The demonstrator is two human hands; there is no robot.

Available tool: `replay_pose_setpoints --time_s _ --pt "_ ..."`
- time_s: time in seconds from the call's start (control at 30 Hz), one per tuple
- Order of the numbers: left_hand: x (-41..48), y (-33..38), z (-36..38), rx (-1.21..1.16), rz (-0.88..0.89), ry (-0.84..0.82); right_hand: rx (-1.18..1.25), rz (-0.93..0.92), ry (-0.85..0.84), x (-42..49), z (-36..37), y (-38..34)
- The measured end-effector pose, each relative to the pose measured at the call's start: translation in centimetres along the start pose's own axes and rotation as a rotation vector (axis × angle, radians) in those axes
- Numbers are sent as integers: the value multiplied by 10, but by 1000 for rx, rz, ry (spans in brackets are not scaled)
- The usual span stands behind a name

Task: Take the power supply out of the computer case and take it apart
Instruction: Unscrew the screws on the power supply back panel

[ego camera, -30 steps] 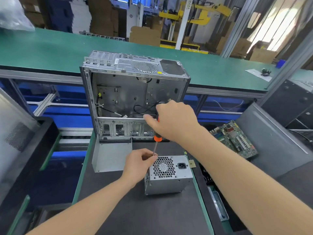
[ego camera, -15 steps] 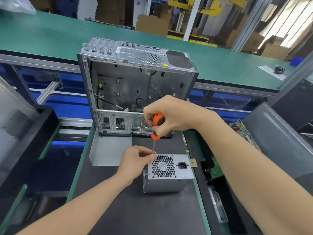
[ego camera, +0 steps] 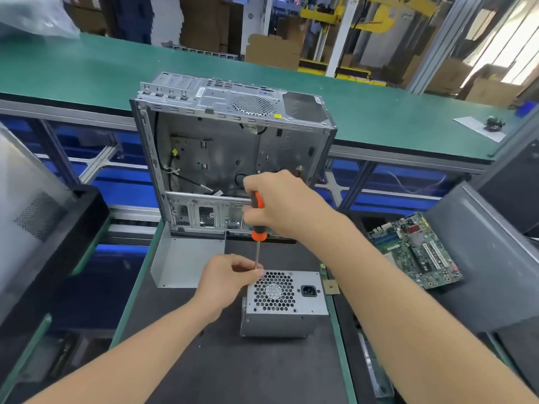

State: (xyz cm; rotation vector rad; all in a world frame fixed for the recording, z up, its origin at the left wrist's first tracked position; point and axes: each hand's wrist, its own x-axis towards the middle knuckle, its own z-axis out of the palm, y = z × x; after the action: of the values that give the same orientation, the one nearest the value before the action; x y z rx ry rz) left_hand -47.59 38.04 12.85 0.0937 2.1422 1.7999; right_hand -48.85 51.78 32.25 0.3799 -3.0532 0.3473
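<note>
The one power supply (ego camera: 284, 301) sits on the tabletop (ego camera: 233, 368), just in front of the one computer case (ego camera: 227, 158). The one screwdriver (ego camera: 258, 233) stands almost straight up, tip down at the power supply's far left corner. The right hand (ego camera: 287, 205) is curled round the handle up high, and the left hand (ego camera: 230, 277), nearer the power supply, pinches the thin shaft.

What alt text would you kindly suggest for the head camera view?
A right hand holds an orange-handled screwdriver upright while the left hand pinches its tip at a corner of the grey power supply. The open computer case stands behind it.
</note>
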Motion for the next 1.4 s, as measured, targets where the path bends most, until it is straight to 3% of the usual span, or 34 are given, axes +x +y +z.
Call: replay_pose_setpoints --time_s 0.1,0.27,0.37,0.43,0.5,0.57,0.67,0.77,0.87,1.0,1.1,1.17,1.23,1.3,1.4 --pt "0 -3 0 -2 3 7 174 -242 -210 -1 -20 12" --pt "0 -2 1 -2 1 17 48 -397 -318 5 -41 14" --pt "0 1 0 50 21 17 -133 -242 -100 -4 -31 4" --pt "0 1 0 63 26 23 -390 25 134 -13 -18 -9" --pt "0 2 0 71 26 29 -439 211 220 -17 -5 -23" --pt "0 3 0 72 20 29 -418 220 255 -14 7 -25" --pt "-1 3 -1 69 12 13 -307 84 186 -9 4 -13" --pt "-1 0 0 50 12 13 -15 -184 -57 -8 -15 4" --pt "-1 0 1 31 22 13 86 -400 -245 -5 -31 15" --pt "1 1 0 37 7 16 91 -459 -264 -3 -39 14" --pt "2 2 1 45 8 18 -97 -316 -53 -13 -28 5" --pt "2 2 1 49 16 25 -342 -18 165 -22 -14 -5" --pt "2 1 1 42 17 23 -381 208 242 -25 -3 -14" --pt "2 0 1 30 18 16 -357 224 271 -23 5 -13" --pt "1 0 1 21 20 8 -265 104 199 -18 0 -4"
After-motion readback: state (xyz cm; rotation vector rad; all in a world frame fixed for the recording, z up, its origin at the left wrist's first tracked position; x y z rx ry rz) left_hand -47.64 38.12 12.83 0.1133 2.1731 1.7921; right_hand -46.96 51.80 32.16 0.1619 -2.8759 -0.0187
